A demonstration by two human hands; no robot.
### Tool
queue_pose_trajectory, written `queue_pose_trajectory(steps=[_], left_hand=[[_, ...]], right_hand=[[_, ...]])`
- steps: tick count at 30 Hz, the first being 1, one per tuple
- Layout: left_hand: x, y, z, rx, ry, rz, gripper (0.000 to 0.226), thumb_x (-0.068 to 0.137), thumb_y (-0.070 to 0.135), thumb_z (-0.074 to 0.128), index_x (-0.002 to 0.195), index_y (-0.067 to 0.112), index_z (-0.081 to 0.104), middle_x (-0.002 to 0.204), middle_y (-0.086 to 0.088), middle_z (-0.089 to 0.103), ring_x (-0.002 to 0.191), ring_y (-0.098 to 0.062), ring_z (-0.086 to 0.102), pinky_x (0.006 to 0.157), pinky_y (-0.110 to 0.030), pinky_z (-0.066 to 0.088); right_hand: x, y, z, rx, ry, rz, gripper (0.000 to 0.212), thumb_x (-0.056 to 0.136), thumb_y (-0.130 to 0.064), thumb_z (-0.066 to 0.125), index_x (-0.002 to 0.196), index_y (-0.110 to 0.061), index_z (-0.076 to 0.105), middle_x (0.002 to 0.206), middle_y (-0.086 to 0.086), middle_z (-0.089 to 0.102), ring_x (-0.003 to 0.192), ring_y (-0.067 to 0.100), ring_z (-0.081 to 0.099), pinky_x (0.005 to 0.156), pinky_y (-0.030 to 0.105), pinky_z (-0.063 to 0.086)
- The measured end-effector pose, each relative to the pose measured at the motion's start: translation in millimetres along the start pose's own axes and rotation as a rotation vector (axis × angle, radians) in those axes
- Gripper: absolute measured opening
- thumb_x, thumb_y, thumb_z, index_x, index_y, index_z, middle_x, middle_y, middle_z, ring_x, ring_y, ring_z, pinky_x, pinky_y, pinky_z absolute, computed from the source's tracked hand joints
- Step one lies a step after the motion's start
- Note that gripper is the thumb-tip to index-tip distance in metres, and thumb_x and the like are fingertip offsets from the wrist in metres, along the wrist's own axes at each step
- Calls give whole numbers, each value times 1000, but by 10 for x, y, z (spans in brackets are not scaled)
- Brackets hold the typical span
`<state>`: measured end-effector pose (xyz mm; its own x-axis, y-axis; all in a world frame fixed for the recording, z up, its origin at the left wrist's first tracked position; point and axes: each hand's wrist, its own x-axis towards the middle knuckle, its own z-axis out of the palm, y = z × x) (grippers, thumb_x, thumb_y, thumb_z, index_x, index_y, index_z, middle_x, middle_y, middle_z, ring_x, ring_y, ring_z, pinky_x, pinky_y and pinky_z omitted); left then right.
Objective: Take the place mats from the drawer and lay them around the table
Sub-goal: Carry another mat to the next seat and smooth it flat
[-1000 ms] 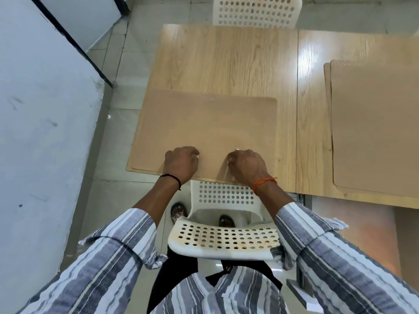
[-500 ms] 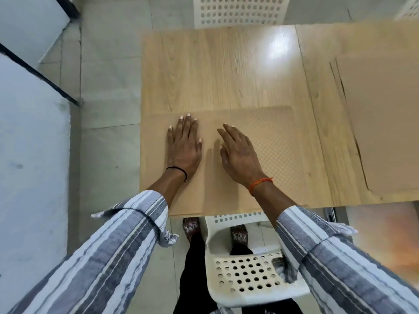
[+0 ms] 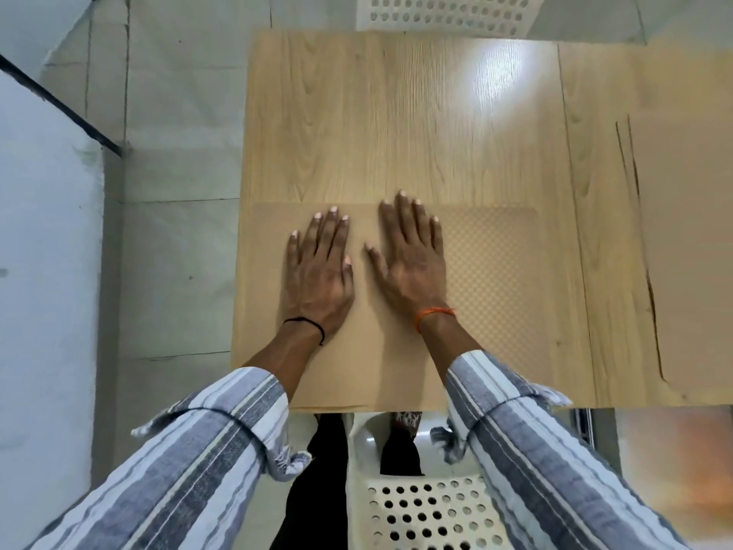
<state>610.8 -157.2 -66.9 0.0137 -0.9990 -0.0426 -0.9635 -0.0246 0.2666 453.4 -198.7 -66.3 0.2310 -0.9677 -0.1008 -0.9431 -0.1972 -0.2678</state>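
Left hand (image 3: 317,275) and right hand (image 3: 410,260) lie flat, fingers spread, side by side on the place mat (image 3: 492,271) beneath them.

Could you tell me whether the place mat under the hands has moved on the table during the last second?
Yes. The place mat has slid away from the person: it overhung the table at the near edge, and now lies fully on it.

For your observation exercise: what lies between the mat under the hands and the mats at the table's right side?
Only bare wooden table, in the head view, separates the near mat from the right-hand mats.
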Motion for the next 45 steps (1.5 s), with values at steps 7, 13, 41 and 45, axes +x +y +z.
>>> queue_pose_trajectory(steps=[7, 13, 41, 45], left_hand=[[-19, 11, -13, 15, -2, -9, 61, 97, 27, 30, 155, 21, 15, 164, 4, 7, 151, -17, 8, 121, -47, 11], [-12, 12, -11, 20, 11, -4, 61, 97, 27, 31, 155, 20, 16, 164, 2, 10, 150, -19, 10, 120, -47, 12], [-20, 1, 10, 12, -12, 7, 60, 96, 29, 28, 155, 21, 17, 163, 1, 12, 150, -19, 11, 121, -47, 8], [-123, 167, -13, -51, -17, -54, 60, 98, 29, 27, 155, 16, 16, 164, -3, 10, 151, -23, 7, 121, -50, 3]], right_hand=[[-134, 1146, -351, -25, 43, 308, 77, 96, -61, 23, 158, -21, 1, 166, 2, -1, 153, 23, -1, 123, 49, 4], [-185, 1188, -384, -12, 79, 426, 85, 94, -66, 14, 157, -10, 0, 165, 12, -2, 153, 30, -3, 121, 55, 4], [-1593, 1053, -191, -69, 92, 335, 74, 99, -56, 23, 158, -15, 5, 166, 2, 1, 153, 20, -3, 124, 48, 7], [-1608, 1065, -171, -89, 97, 331, 73, 100, -55, 22, 158, -13, 7, 166, 5, 3, 153, 22, -1, 123, 48, 8]])
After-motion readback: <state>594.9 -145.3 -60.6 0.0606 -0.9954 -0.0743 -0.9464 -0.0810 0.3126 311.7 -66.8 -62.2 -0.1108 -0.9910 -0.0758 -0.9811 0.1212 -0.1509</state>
